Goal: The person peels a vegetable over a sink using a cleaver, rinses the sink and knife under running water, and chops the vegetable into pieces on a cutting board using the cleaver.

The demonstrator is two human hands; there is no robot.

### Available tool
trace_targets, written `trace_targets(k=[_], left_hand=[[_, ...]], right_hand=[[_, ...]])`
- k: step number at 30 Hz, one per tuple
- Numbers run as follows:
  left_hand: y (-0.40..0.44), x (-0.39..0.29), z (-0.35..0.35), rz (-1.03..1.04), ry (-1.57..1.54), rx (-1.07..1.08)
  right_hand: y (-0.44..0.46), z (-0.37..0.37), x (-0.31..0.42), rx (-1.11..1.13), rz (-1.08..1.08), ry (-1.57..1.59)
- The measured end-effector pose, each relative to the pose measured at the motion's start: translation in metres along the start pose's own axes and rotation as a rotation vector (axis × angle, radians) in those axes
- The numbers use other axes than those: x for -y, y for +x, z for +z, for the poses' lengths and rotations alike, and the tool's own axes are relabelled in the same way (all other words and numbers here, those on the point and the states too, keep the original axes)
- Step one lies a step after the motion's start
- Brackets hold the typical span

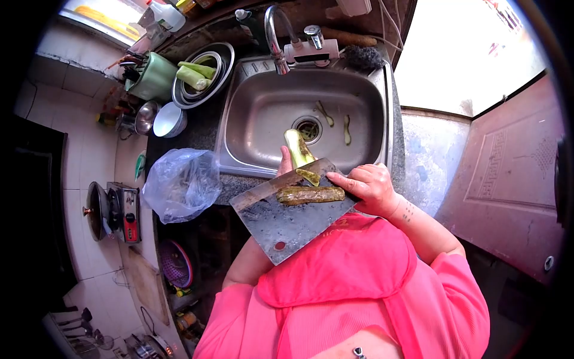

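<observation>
My right hand (372,186) is closed at the right end of a broad cleaver (269,224), its index finger stretched along the blade's upper edge. A long brownish-green strip of peel (311,195) lies on the flat of the blade, and a shorter piece of peel (308,176) sits above it. Beyond the blade, a partly peeled celtuce stem (297,148), pale green at its far end, points over the sink. My left hand (285,161) is wrapped round this stem; most of its fingers are hidden behind the cleaver.
Two strips of peel (347,130) lie in the steel sink (251,119) near the drain. Over it stands a faucet (272,36). To the left are stacked bowls (222,72) holding pale green stems (194,76), a white bowl (170,121) and a clear plastic bag (179,185).
</observation>
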State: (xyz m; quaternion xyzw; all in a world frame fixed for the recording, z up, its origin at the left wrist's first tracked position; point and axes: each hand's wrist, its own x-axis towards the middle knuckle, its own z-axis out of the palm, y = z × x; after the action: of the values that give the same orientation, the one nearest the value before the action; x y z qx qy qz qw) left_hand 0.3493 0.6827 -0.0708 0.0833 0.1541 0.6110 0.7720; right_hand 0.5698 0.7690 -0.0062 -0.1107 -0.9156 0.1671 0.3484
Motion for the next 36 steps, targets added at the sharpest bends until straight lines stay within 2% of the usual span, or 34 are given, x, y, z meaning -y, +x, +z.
trace_targets(k=[5, 13, 14, 16, 17, 18, 20, 21, 22, 24, 25, 36], left_hand=[[-0.006, 0.023, 0.032, 0.241, 0.021, -0.087], [-0.013, 0.038, 0.05, 0.424, 0.121, -0.203], [-0.014, 0.039, 0.055, 0.44, 0.114, -0.25], [-0.013, 0.03, 0.067, 0.322, 0.005, -0.311], [-0.015, 0.029, 0.061, 0.304, -0.016, -0.274], [-0.013, 0.027, 0.055, 0.318, 0.012, -0.262], [-0.005, 0.021, 0.047, 0.346, 0.065, -0.241], [-0.004, 0.029, 0.057, 0.532, 0.321, -0.249], [-0.004, 0.027, 0.056, 0.531, 0.342, -0.227], [-0.003, 0.012, 0.049, 0.292, 0.106, -0.163], [-0.004, 0.011, 0.048, 0.263, 0.064, -0.152], [-0.015, 0.024, 0.044, 0.363, 0.002, -0.09]], right_hand=[[-0.004, 0.008, -0.01, -0.014, 0.025, -0.071], [-0.008, 0.019, -0.028, 0.019, 0.104, -0.096], [-0.01, 0.023, -0.036, 0.009, 0.15, -0.101], [-0.013, 0.023, -0.043, 0.036, 0.25, -0.105], [-0.014, 0.023, -0.046, 0.027, 0.28, -0.082], [-0.013, 0.023, -0.045, 0.02, 0.312, -0.058], [-0.013, 0.017, -0.038, 0.034, 0.243, -0.056], [-0.012, 0.011, -0.031, 0.043, 0.209, -0.056], [-0.008, 0.008, -0.024, 0.025, 0.135, -0.025], [0.0, 0.0, -0.008, 0.052, 0.038, 0.0], [-0.001, 0.002, -0.007, 0.014, -0.011, -0.02], [-0.003, 0.015, -0.016, -0.03, 0.054, -0.116]])
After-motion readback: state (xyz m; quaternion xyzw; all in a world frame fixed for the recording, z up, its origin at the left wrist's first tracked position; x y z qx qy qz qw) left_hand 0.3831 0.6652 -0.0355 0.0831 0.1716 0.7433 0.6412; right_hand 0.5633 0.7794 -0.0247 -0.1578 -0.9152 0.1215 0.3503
